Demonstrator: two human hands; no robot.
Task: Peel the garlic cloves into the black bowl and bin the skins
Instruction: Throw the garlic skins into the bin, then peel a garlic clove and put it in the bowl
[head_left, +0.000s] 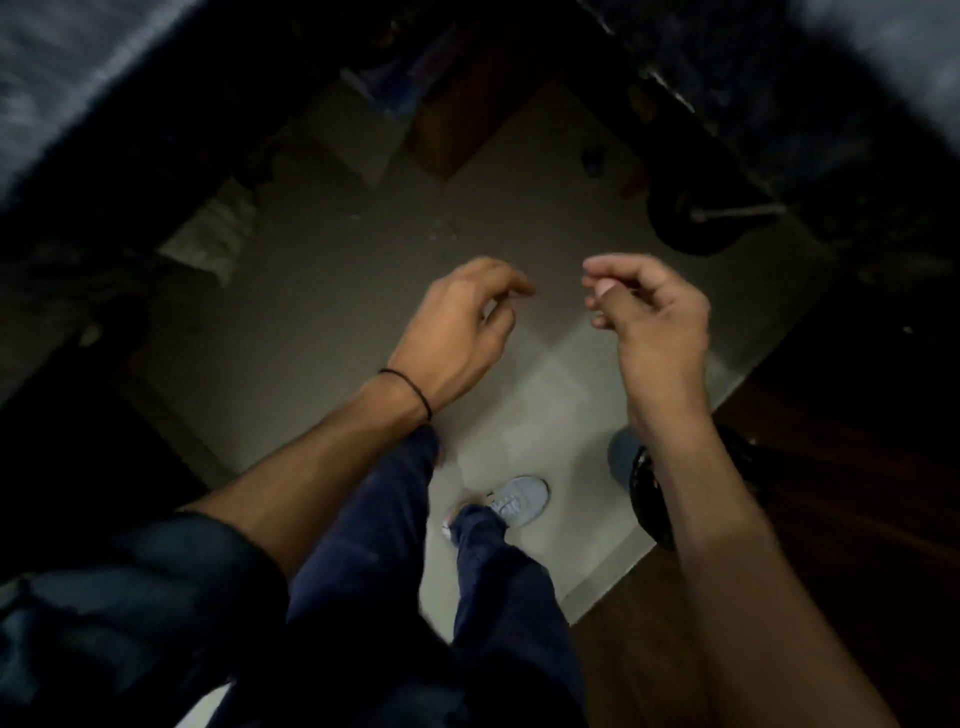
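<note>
My left hand (462, 322) hangs in front of me over the floor with its fingers loosely curled and nothing in it; a thin black band circles the wrist. My right hand (649, 312) is raised beside it, fingers curled in toward the thumb. A small pale spot shows at the fingertips; the blur hides whether it is a nail or a bit of garlic. A shiny black round thing, perhaps the black bowl (644, 493), sits on the edge of a brown wooden surface (831, 519), partly hidden by my right forearm. No garlic cloves show.
I stand on a pale tiled floor (363, 291), in blue trousers and a grey shoe (519, 501). A dark round object with a metal bar (685, 223) lies at the far right. Dark furniture lines both sides, and a brown box (467, 119) stands ahead.
</note>
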